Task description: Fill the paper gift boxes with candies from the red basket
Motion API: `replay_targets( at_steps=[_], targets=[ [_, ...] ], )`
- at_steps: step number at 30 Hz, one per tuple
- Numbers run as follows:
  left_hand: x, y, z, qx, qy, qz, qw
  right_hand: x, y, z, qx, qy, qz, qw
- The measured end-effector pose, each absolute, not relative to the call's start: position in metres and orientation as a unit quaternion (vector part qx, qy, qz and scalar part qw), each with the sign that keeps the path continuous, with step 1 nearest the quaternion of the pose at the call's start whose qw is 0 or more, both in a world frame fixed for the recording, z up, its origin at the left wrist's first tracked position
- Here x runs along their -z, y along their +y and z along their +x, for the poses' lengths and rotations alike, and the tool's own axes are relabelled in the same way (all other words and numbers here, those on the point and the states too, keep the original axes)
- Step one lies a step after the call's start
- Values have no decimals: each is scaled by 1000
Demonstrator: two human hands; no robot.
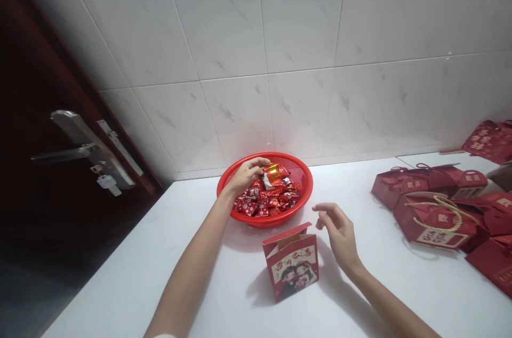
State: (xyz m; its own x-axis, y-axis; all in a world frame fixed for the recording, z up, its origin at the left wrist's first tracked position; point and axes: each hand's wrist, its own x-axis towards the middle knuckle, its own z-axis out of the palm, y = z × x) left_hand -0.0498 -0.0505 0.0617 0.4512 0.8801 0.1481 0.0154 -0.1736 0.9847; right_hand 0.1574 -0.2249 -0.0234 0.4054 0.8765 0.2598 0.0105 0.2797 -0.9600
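Over the left part of a red plastic basket (pixel 304 195), my left hand (pixel 247 174) has its fingers closed on a shiny red and gold candy packet (pixel 272 175). Many red wrapped candies (pixel 256 204) lie in the basket below it. A red gift box (pixel 295 268) with a printed cartoon couple stands upright on the white table, its top flaps open. My right hand (pixel 338 228) is just right of the box's top, fingers apart and slightly curled, holding nothing.
Several red gift boxes (pixel 434 220), some with cord handles, stand at the right of the white table (pixel 168 252). A tiled wall (pixel 232 109) runs behind. At the left is a dark door with a handle (pixel 64 154) and keys (pixel 109 184).
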Motion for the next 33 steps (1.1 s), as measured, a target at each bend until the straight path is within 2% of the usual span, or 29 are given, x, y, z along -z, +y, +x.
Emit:
replay_targets(
  at_steps=[4,7,13,19,26,33],
  targets=[
    [-65,-63,-41,-416,314,646,558,-15,-184,150,-324,-493,-462,662],
    [-67,-71,-36,-444,300,629,563,-29,-157,138,-391,-522,-426,627],
    [-66,-82,-40,-492,313,607,540,-28,-136,127,-464,-516,-354,627],
    [-58,-81,-46,-481,357,610,520,-27,-130,129,-474,-511,-351,626],
    [-52,-81,-39,-535,334,594,500,-27,-123,134,-561,-467,-332,598],
    [-57,-82,-38,-493,344,656,457,-32,-127,133,-548,-500,-354,570]
  ],
)
